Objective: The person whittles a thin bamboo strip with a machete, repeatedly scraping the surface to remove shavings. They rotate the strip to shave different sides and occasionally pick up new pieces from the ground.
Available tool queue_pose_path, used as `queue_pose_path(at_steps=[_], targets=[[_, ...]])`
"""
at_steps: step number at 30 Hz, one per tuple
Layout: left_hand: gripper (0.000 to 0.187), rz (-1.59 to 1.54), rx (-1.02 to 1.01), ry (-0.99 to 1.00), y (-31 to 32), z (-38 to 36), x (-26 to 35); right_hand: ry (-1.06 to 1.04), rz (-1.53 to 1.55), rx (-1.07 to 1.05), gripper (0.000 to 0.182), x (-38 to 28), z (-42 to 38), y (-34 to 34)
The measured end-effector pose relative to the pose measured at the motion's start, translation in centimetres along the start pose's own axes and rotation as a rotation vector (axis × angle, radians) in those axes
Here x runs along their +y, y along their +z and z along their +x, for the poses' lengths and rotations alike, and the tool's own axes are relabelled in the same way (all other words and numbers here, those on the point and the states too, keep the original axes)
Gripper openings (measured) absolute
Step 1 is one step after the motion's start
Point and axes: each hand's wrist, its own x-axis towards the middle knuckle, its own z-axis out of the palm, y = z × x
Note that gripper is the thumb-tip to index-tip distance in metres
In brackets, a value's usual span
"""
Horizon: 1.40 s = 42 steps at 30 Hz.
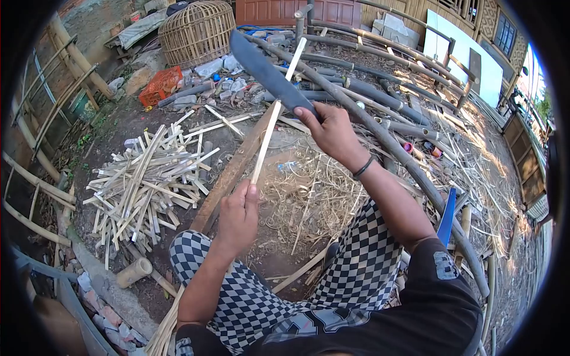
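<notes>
My left hand (238, 216) is closed around the lower end of a long, pale bamboo strip (268, 132), which slants up and away from me. In my right hand (334, 133) is a machete (261, 68) with a broad dark blade; the fingers wrap its handle, which they mostly hide. The blade crosses the strip near its upper part; whether it touches cannot be made out. Beneath the strip, a brown wooden plank (228, 181) slopes from near my left knee toward the far side. Curled shavings (297, 196) cover the ground between my legs.
A heap of cut bamboo strips (148, 184) lies on the left. Long bamboo poles (386, 139) run diagonally on the right, near a blue saw-like blade (447, 216). Farther back are a woven bamboo cage (198, 34) and an orange crate (160, 87). A short bamboo piece (134, 273) lies lower left.
</notes>
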Motion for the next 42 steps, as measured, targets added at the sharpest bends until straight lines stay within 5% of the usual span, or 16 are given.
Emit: queue_pose_path(at_steps=[6, 10, 14, 16, 18, 19, 22, 25, 29, 33, 36, 42], targets=[[0.03, 0.018, 0.055, 0.12, 0.4, 0.3, -1.2, 0.148, 0.013, 0.105, 0.046, 1.1, 1.7, -1.6], [0.029, 0.018, 0.089, 0.125, 0.6, 0.3, -1.0, -0.09, -0.084, 0.016, 0.047, 0.9, -0.3, 0.3], [0.028, 0.109, 0.142, 0.143, 0.1, 0.3, -2.5, 0.071, -0.123, -0.091, 0.043, -0.7, 0.0, -1.2], [0.028, 0.093, 0.139, 0.142, 0.5, 0.8, -1.9, 0.239, 0.058, 0.042, 0.046, 0.2, 0.9, -1.5], [0.028, 0.103, 0.123, 0.147, 0.9, 0.9, -1.3, 0.146, 0.0, -0.04, 0.047, 0.2, -0.4, -0.6], [0.028, 0.097, 0.127, 0.146, 1.1, 0.8, -1.7, -0.069, -0.131, -0.047, 0.05, 0.5, -1.2, 0.6], [0.029, 0.093, 0.152, 0.154, 0.6, 0.9, -3.0, 0.01, -0.016, -0.096, 0.049, 0.5, -0.9, 0.5], [0.031, 0.084, 0.126, 0.092, 0.7, 1.4, -1.7, 0.352, 0.134, -0.001, 0.049, -0.1, 0.8, -0.4], [0.034, 0.052, 0.119, 0.01, 0.5, 1.5, -1.6, -0.05, -0.086, -0.116, 0.047, 0.4, -1.4, 2.4], [0.034, 0.091, 0.17, 0.119, 0.4, 1.3, -2.7, 0.192, 0.058, -0.046, 0.047, -1.2, 0.4, 1.0], [0.034, 0.086, 0.137, 0.012, 0.5, 1.5, -2.4, -0.099, -0.063, -0.119, 0.046, -1.1, -2.2, 3.0], [0.035, 0.115, 0.121, 0.048, 0.1, 1.0, -2.0, 0.151, 0.039, -0.157, 0.046, -2.6, -0.8, 2.3]])
